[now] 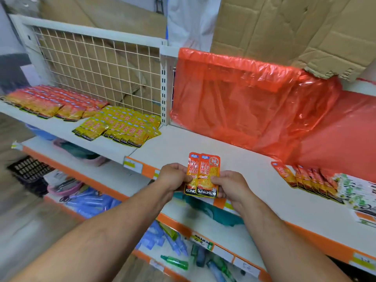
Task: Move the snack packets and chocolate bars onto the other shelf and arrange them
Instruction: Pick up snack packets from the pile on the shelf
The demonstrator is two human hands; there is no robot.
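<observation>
Head view: both forearms reach forward to the shelving. 2 orange snack packets (203,176) are held upright and side by side, the right one overlapping the left, over the front edge of the right shelf section (203,143). Left grip (173,177) pinches the lower left edge of the left packet, thumb on its front. Right grip (230,185) holds the lower right edge of the right packet, thumb on the front, fingers behind. Both grips are narrow and closed on the packets. On the same shelf section, well to the right, a row of orange packets (309,180) lies overlapped near the front edge, with green-and-white packets (358,190) just beside it at the frame edge. Red plastic sheet (254,102) drapes over the back of this section, cardboard (284,27) behind it. On the left shelf section (61,127): rows of orange-red packets (50,102) at far left, a block of yellow packets (122,125) near the divider post, and a wire mesh panel (97,66) behind them. The lower shelf (203,222) holds blue and green items, blurred.
</observation>
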